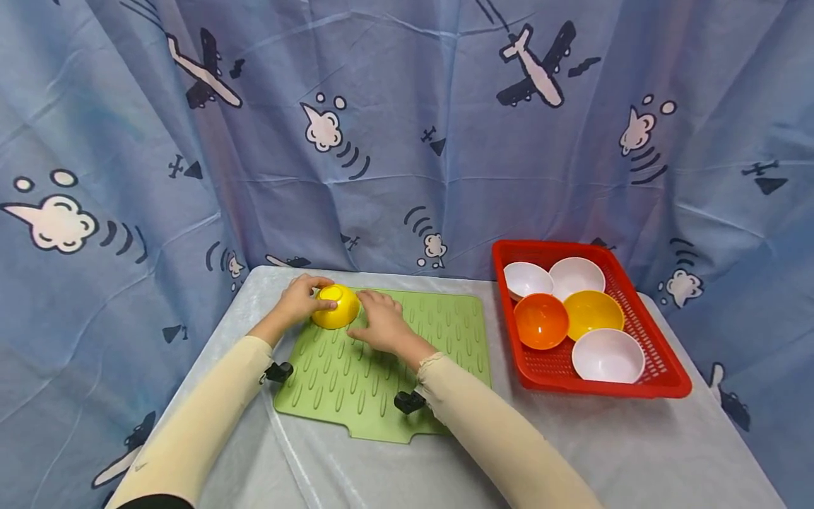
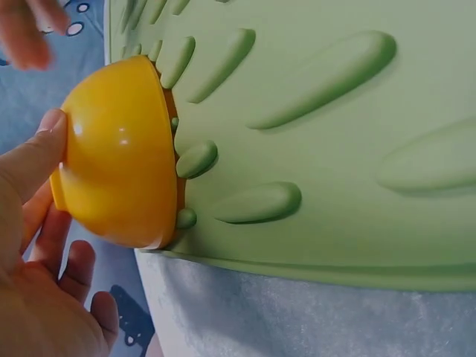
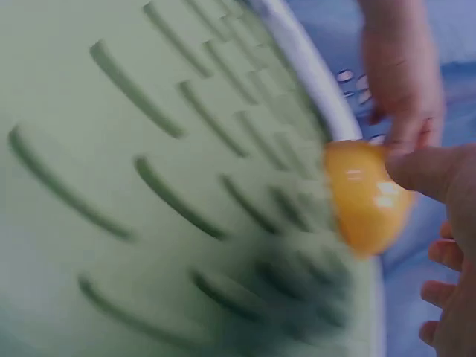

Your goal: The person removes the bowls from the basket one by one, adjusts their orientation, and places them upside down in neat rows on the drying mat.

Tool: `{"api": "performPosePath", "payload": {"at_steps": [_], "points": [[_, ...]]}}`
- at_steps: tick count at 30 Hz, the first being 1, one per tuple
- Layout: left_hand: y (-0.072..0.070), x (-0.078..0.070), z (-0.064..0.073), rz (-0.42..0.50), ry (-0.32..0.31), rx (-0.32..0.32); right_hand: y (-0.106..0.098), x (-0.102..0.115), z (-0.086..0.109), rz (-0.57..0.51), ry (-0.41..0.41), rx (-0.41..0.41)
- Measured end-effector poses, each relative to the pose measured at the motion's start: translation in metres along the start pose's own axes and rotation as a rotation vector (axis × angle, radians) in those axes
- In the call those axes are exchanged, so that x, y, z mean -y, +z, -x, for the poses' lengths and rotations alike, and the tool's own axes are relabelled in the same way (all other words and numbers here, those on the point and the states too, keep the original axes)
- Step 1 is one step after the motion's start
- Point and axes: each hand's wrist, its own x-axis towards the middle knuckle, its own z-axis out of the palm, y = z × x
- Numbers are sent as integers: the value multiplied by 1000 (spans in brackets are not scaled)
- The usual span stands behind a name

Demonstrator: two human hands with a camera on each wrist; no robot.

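Note:
A small yellow bowl (image 1: 344, 309) is upside down at the far left corner of a green ridged mat (image 1: 439, 332), its rim down against the ridges. My left hand (image 1: 297, 302) grips it near the base, with the thumb on the near side in the left wrist view, where the bowl (image 2: 123, 152) shows large. To the bowl's right, my right hand (image 1: 384, 323) hovers over the mat with thumb and fingers spread and nothing between them. The right wrist view is blurred, and there the right thumb overlaps the bowl (image 3: 364, 197).
On the right of the table (image 1: 572, 445) stands a red basket (image 1: 668, 360). It holds an orange bowl (image 1: 541, 322), a larger yellow bowl (image 1: 594, 314) and white bowls, one of them (image 1: 608, 355) at the front. A blue patterned curtain (image 1: 394, 141) hangs behind the table.

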Motion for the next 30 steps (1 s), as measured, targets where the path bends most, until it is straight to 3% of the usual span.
{"api": "performPosePath", "payload": {"at_steps": [6, 13, 21, 30], "points": [[-1, 1, 1, -5, -14, -1, -67, 1, 34, 34, -157, 1], [0, 0, 1, 11, 5, -1, -142, -22, 77, 69, -289, -47], [5, 4, 5, 25, -9, -18, -197, -78, 115, 138, -320, -131], [6, 5, 2, 70, -15, -9, -230, -162, 150, 198, -223, -53]]}}
